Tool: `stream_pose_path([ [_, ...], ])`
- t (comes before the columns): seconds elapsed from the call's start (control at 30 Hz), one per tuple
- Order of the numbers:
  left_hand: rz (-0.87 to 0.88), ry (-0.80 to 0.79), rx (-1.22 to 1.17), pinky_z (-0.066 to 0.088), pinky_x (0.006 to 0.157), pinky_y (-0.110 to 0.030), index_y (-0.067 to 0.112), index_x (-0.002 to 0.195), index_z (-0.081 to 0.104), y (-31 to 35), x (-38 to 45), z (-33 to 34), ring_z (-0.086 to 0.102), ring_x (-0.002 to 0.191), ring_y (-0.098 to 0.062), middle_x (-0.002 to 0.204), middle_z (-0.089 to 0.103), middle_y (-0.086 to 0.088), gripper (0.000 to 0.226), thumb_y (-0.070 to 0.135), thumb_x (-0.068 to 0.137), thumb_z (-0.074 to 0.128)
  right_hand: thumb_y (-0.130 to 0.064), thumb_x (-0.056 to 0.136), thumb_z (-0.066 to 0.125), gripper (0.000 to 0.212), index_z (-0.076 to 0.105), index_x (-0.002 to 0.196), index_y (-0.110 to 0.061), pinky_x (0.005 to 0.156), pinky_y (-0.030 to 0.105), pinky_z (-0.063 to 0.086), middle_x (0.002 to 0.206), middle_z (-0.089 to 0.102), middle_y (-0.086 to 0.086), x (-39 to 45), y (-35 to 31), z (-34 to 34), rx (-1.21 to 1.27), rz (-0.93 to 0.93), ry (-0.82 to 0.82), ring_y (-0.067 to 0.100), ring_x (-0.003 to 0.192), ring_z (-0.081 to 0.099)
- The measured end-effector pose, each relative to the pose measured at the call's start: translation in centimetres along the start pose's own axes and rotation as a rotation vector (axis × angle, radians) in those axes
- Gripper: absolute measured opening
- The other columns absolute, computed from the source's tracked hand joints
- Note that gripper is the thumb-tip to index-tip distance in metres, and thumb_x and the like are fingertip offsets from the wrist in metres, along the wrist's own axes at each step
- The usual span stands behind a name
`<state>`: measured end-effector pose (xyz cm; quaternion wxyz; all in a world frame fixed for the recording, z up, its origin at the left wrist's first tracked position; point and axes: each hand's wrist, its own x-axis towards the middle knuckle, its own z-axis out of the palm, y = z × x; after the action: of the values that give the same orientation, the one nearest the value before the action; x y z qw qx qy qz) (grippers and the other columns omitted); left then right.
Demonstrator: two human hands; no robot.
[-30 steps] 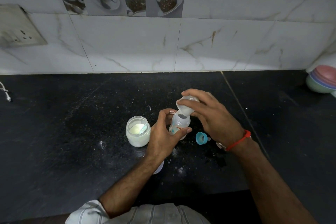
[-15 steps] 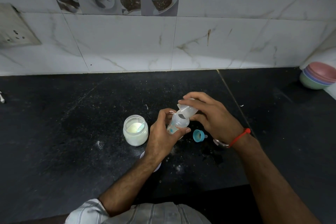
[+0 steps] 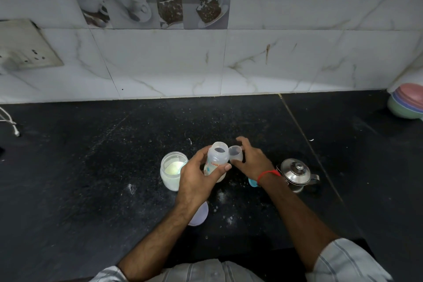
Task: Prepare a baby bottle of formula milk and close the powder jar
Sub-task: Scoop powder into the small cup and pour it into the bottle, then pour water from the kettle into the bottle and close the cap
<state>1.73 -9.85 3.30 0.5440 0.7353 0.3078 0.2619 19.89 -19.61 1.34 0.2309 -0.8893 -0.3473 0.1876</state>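
While the left hand (image 3: 196, 181) gripped the baby bottle (image 3: 216, 161) round its middle, the right hand (image 3: 249, 158) held a small clear cap (image 3: 235, 154) just beside the bottle's open neck.

The bottle stood upright over the black counter (image 3: 91, 167), between the open powder jar (image 3: 172, 173) on its left and a steel kettle (image 3: 296, 173) well to the right; fingers and thumb wrapped it, and the right hand's fingers curled around the cap. The bottle looked like light, thin plastic, smooth and likely to slip if dusted with powder, so the waist was probably the safest hold. The jar seemed glass, heavier and breakable, best steadied by its side wall. Its pale lid (image 3: 199, 214) lay partly hidden under the left wrist; a blue teat ring (image 3: 253, 182) peeked out beneath the right wrist.
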Motion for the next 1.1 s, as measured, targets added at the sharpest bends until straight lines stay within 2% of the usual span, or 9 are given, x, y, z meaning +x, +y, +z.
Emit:
stream_pose_path([
  [0.1,-0.015,0.027,0.006,0.061,0.09,-0.033,0.035,0.124,0.065,0.1,0.0,-0.7,0.067,0.109,0.003,0.113,0.074,0.021,0.055,0.043,0.075,0.089,-0.044,0.091,0.069,0.048,0.044,0.129,-0.03,0.091,0.042,0.052,0.127,0.066,0.005,0.4,0.6,1.8,-0.106,0.031,0.014,0.028,0.115,0.063],
  [0.27,-0.036,0.029,0.004,0.059,0.081,-0.019,0.04,0.12,0.064,0.1,-0.2,-1.5,0.064,0.106,0.012,0.109,0.073,0.025,0.05,0.038,0.077,0.09,-0.044,0.087,0.074,0.05,0.04,0.121,-0.028,0.096,0.046,0.05,0.124,0.067,0.004,0.6,1.4,2.6,-0.169,0.035,-0.019,0.03,0.113,0.063],
  [0.4,-0.037,0.013,-0.006,0.056,0.078,-0.013,0.033,0.123,0.065,0.2,-0.5,-1.2,0.065,0.105,0.011,0.11,0.074,0.022,0.052,0.037,0.077,0.089,-0.044,0.087,0.075,0.072,0.034,0.144,-0.027,0.116,0.051,0.036,0.143,0.056,0.009,0.7,1.7,2.3,-0.16,0.063,-0.068,0.033,0.133,0.051],
  [0.53,-0.036,-0.016,-0.015,0.058,0.081,-0.016,0.031,0.126,0.066,0.2,-0.5,-0.7,0.068,0.106,0.008,0.111,0.075,0.02,0.055,0.04,0.077,0.088,-0.043,0.09,0.072,0.085,0.023,0.158,-0.025,0.128,0.051,0.014,0.163,0.034,0.01,0.2,2.4,2.2,-0.098,0.014,-0.046,0.031,0.155,0.022],
  [0.73,-0.032,-0.04,-0.032,0.057,0.079,-0.014,0.03,0.125,0.067,0.3,-0.7,0.0,0.07,0.106,0.004,0.112,0.076,0.017,0.053,0.038,0.078,0.088,-0.033,0.095,0.07,0.073,0.029,0.156,-0.026,0.126,0.039,0.02,0.165,0.031,0.002,-3.6,2.1,1.0,0.048,-0.079,0.081,0.022,0.155,0.023],
  [0.8,-0.038,-0.042,-0.041,0.057,0.079,-0.013,0.03,0.124,0.067,0.2,-0.8,0.3,0.07,0.106,0.004,0.111,0.077,0.016,0.05,0.036,0.078,0.088,-0.026,0.096,0.07,0.063,0.04,0.152,-0.023,0.122,0.037,0.033,0.16,0.04,0.002,-5.2,2.3,0.3,0.146,-0.129,0.198,0.018,0.148,0.037],
  [0.87,-0.044,-0.049,-0.051,0.058,0.081,-0.017,0.03,0.123,0.067,0.0,-0.8,0.4,0.071,0.107,0.002,0.112,0.077,0.015,0.051,0.035,0.078,0.088,-0.018,0.097,0.068,0.046,0.055,0.141,-0.015,0.114,0.04,0.043,0.146,0.055,0.005,-6.9,2.9,-0.5,0.16,-0.205,0.502,0.019,0.136,0.051],
  [0.97,-0.043,-0.055,-0.049,0.058,0.083,-0.019,0.029,0.124,0.067,0.0,-0.6,0.6,0.071,0.107,0.001,0.113,0.077,0.013,0.052,0.036,0.077,0.088,-0.026,0.098,0.063,0.036,0.06,0.132,-0.015,0.103,0.035,0.038,0.134,0.058,0.009,-9.0,5.2,-1.9,0.032,-0.063,0.87,0.028,0.123,0.051],
  [1.1,-0.038,-0.056,-0.038,0.056,0.079,-0.012,0.03,0.123,0.066,0.2,-0.4,1.0,0.07,0.106,0.003,0.113,0.076,0.015,0.051,0.036,0.077,0.088,-0.057,0.092,0.054,0.062,0.054,0.137,-0.015,0.106,0.047,0.033,0.142,0.049,0.018,-10.2,9.0,-2.0,0.269,0.397,0.836,0.038,0.131,0.042],
])
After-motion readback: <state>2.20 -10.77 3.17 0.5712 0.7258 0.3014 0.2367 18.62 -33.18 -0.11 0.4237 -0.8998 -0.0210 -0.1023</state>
